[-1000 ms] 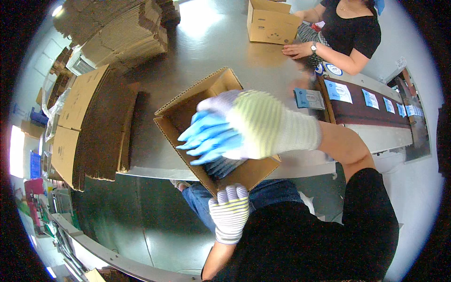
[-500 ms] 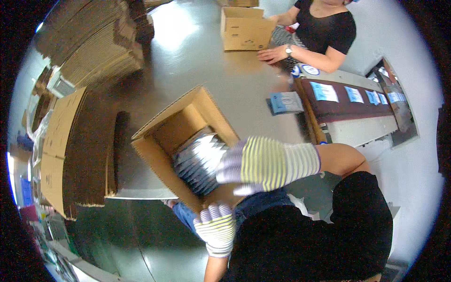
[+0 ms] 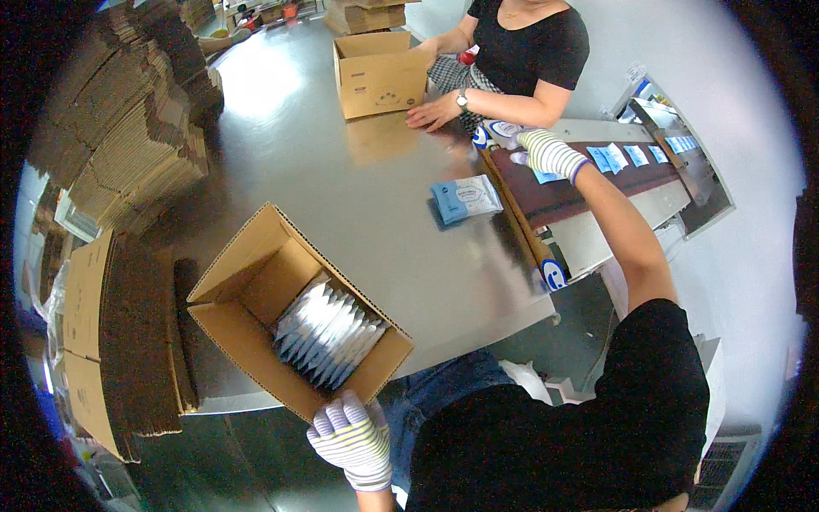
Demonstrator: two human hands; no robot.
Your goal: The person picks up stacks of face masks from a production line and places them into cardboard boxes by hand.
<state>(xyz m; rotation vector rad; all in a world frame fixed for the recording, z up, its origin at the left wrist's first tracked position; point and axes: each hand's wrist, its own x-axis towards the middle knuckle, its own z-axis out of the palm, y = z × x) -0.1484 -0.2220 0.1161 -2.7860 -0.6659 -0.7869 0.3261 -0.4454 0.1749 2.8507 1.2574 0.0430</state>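
An open cardboard box (image 3: 243,363) stands tilted at the near edge of the metal table, with a row of flat blue-and-white packets (image 3: 328,337) inside. At its near rim my left hand (image 3: 354,437), in a striped knit glove, is closed over the cardboard edge. My right hand (image 3: 546,154), gloved alike, reaches out over the near end of the dark conveyor belt (image 3: 559,205). Its fingers are stretched out and the thumb is apart, just above a blue packet (image 3: 548,177) that the hand partly hides. More packets (image 3: 608,158) lie along the belt.
Several blue-and-white packets (image 3: 465,200) lie stacked on the table (image 3: 367,239) beside the belt. Across it, a co-worker's hand (image 3: 435,111) rests near another open cardboard box (image 3: 380,85). Flattened cardboard stacks (image 3: 141,171) line the left side.
My right hand has moved from over the box to the belt at the upper right. My left hand stays at the box's near rim. The view has shifted, with the box lower left.
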